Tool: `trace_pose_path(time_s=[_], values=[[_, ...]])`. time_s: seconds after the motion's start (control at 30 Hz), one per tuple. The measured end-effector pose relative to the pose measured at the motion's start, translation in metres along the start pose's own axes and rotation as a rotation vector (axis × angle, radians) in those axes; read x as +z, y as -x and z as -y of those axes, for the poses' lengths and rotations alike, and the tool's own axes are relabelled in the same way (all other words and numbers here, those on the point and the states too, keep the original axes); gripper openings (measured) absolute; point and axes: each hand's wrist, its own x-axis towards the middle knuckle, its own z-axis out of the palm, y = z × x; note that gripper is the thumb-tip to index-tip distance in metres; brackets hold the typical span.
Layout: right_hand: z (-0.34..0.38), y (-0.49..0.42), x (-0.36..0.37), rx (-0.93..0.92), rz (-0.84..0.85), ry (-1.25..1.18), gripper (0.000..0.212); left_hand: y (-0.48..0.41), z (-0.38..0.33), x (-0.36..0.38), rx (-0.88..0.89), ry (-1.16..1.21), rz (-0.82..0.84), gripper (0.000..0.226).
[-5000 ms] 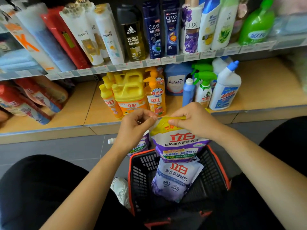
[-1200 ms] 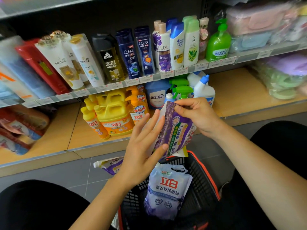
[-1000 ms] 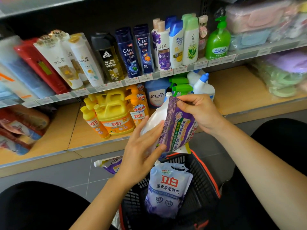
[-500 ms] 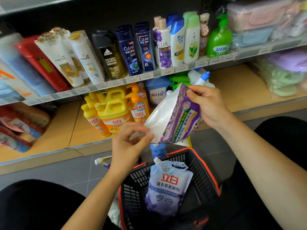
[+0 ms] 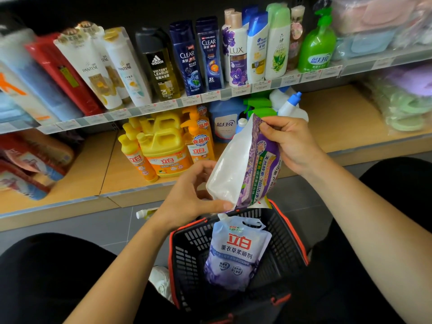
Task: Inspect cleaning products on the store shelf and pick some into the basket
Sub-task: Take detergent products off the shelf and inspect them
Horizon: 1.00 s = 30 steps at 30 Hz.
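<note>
Pouch [image 5: 245, 164] pinched between both hands, tilted above basket [image 5: 289, 237].

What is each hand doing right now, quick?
Left hand: closed, pinching the lower corner of the purple pouch.
Right hand: closed, pinching the top edge of the same pouch.
</note>
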Motion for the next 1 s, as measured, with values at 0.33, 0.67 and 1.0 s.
trace_pose_path(time_s=[0.33,0.67,1.0], values=[[-0.005,-0.001,-0.002,0.019,0.005,0.012,0.017,-0.001,0.002,0.007,0.033,0.036,-0.152,0.027],[-0.001,-0.001,0.0,0.021,-0.184,-0.039,0.014,-0.005,0.018,0.006,-0.031,0.313,-0.243,0.028],[0.012,0.004,0.009,0.116,-0.371,-0.166,0.009,-0.016,0.041,0.012,-0.027,0.366,-0.331,0.023]])
